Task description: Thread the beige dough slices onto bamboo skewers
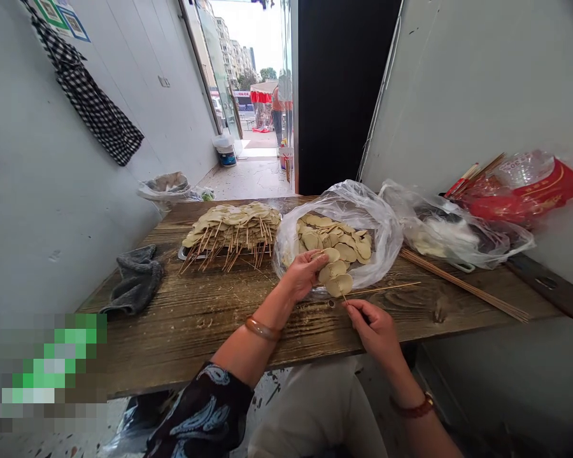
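Observation:
My left hand [305, 275] pinches the top one of several thin, pale, round slices [335, 270], which look like potato. They hang in a row on a thin wooden skewer [344, 298]. Below them, my right hand [375, 326] has its fingers closed on the skewer's lower end. Just behind my hands, an open clear plastic bag [386, 235] holds a heap of loose slices [337, 235]. To the left, a pile of skewered slices [236, 226] lies on a metal tray [186, 253], its sticks pointing towards me.
On the wooden table [195, 337], a grey cloth [136, 280] lies left and a bundle of bare skewers [468, 286] right. One loose skewer [391, 288] lies near my right hand. Further right are a plastic bag [458, 232], red packaging [530, 197] and a dark-handled tool [549, 286].

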`<state>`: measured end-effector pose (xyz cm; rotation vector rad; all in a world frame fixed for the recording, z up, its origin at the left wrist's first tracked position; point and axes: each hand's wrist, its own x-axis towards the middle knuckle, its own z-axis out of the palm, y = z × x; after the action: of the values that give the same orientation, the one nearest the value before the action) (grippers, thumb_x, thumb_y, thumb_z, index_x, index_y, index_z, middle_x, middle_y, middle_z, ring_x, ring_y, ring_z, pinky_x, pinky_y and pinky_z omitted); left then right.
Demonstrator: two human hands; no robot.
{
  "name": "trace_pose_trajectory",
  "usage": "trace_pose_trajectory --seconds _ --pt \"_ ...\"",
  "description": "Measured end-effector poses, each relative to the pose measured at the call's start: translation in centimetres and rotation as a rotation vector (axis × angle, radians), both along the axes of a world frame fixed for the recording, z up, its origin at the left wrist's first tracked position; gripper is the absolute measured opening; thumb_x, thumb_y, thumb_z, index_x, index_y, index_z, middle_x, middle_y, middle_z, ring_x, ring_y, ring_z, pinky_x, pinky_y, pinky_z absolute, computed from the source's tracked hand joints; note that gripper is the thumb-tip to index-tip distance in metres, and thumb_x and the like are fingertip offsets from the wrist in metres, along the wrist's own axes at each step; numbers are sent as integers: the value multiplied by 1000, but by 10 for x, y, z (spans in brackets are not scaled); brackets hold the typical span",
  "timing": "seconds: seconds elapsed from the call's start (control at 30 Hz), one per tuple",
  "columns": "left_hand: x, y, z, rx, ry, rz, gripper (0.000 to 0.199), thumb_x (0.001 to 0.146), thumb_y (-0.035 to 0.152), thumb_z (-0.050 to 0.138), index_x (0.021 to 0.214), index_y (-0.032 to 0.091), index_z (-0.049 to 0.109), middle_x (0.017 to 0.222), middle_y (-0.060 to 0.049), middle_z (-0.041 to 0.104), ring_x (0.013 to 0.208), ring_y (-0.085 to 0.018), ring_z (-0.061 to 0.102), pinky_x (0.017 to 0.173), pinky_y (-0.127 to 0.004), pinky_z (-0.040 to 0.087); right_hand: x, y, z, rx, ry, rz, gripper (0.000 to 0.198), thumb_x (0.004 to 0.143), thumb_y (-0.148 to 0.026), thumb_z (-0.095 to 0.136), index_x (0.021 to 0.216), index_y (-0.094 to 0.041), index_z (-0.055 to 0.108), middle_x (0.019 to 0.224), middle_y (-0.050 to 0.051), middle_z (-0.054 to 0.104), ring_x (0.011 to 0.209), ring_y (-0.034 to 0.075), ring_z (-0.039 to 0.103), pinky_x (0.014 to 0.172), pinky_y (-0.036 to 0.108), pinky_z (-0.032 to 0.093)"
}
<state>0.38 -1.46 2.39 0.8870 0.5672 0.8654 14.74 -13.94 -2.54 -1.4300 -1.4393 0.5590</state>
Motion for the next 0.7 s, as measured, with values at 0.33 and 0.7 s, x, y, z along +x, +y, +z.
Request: trace_pose_trajectory --seconds 0.33,0.7 --pt "5 1 -7 -94 -21 -8 31 69 31 73 90 9 67 81 -9 71 73 -17 67 69 -27 54 0 -1 2 3 22 1 27 87 -36 50 84 -17 70 65 2 63 61 15 57 55 23 41" --pt "10 -9 0 -15 -19 -34 36 69 32 73 95 9 65 83 -11 71 78 -19 68 72 -29 55 -3 1 4 21 36 -17 26 88 -34 50 81 -18 69 74 3 69 69 16 61 64 25 44"
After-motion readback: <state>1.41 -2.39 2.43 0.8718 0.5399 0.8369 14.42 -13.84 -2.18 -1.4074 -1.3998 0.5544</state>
